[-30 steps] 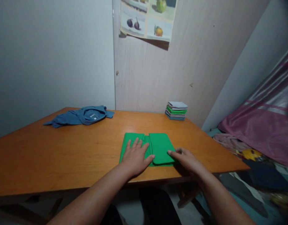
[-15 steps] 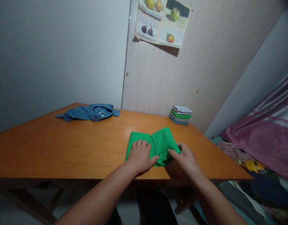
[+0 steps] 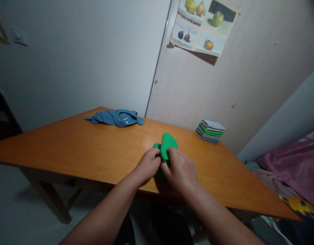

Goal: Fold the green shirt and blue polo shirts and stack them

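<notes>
A green folded cloth (image 3: 169,142) is bunched up near the front edge of the table, with one part standing upright. My right hand (image 3: 181,166) is closed on that raised part, its thumb on the near side. Around the left part of the cloth, my left hand (image 3: 149,165) is closed, fingers curled and partly hidden. Both hands nearly touch each other and cover much of the cloth's lower part.
On the wooden table (image 3: 116,149), a crumpled blue T-shirt (image 3: 113,117) lies at the back left. A neat stack of folded clothes (image 3: 211,131) stands at the back right. A fruit poster (image 3: 204,27) hangs on the wall behind. Pink fabric (image 3: 294,166) hangs at the right.
The right part of the cloth has been lifted and folded over to the left. My left hand has gone from lying flat to gripping. The view has turned left.
</notes>
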